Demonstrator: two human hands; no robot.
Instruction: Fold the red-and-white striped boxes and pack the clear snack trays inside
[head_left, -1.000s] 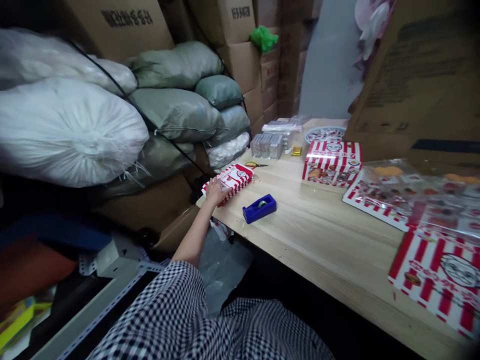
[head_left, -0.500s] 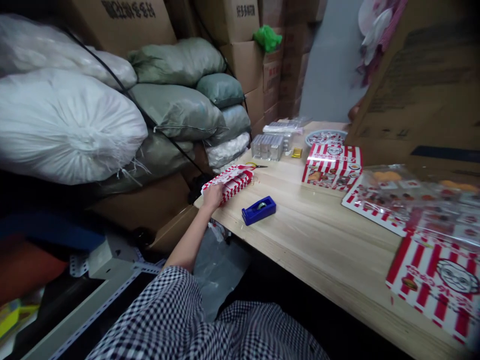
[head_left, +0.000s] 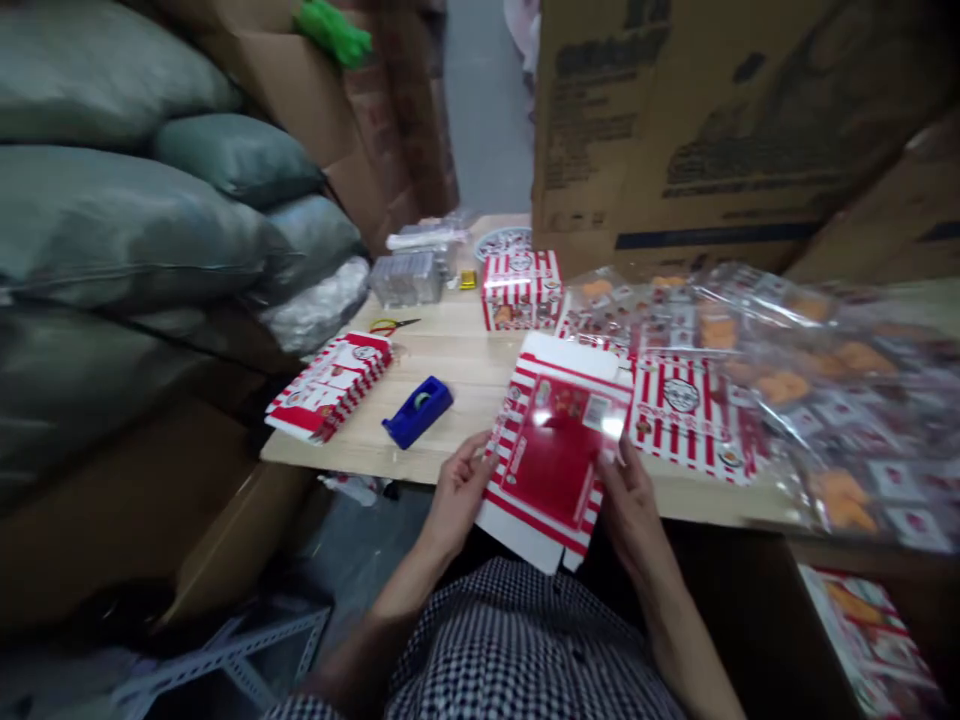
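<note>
A flattened red-and-white striped carton (head_left: 553, 450) with white end flaps is held up between my two hands, in front of the table edge. My left hand (head_left: 461, 492) grips its left side, and my right hand (head_left: 631, 490) grips the right side. On the table's left end lies a stack of the same folded cartons (head_left: 330, 385). The blue tape dispenser (head_left: 418, 411) rests to the left of the held carton. Behind it stands a formed striped box (head_left: 521, 290).
Scissors (head_left: 393, 325), clear plastic cases (head_left: 406, 278) and a round dish (head_left: 504, 242) lie farther back. Clear bags with orange pieces (head_left: 840, 400) cover the table's right side, by another striped carton (head_left: 684, 410). Stuffed sacks (head_left: 127, 215) are piled left; a big cardboard box (head_left: 720, 130) stands behind.
My left hand has left the stack on the left, and a flat carton is now held in front of me. My right hand has come into view. The camera has turned right.
</note>
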